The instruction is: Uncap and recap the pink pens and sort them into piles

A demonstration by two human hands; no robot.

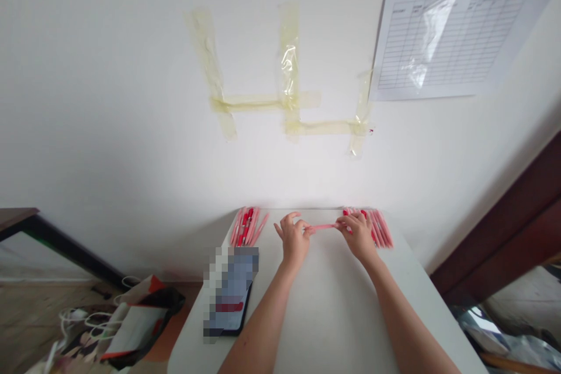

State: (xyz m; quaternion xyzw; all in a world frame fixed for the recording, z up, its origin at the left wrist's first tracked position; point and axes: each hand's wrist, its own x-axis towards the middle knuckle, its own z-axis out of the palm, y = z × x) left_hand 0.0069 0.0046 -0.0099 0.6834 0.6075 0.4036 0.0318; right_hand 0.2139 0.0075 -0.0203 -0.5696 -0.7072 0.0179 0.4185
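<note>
A slim pink pen [325, 226] is stretched level between my two hands, above the far part of the white table [333, 304]. My left hand [293, 239] pinches its left end, with the other fingers raised. At the right end, my right hand [357, 235] grips it between thumb and fingers. Beyond my left hand lies a group of pink and red pens [249, 227] at the back left. A second group of similar pens [381, 229] lies at the back right, partly hidden by my right hand.
A phone [234, 292], partly blurred out, lies at the table's left side. The white wall [263, 175] stands right behind the table, bearing yellowed tape [289, 70] and a printed sheet [451, 41]. Bags and cables [131, 321] sit on the floor at left.
</note>
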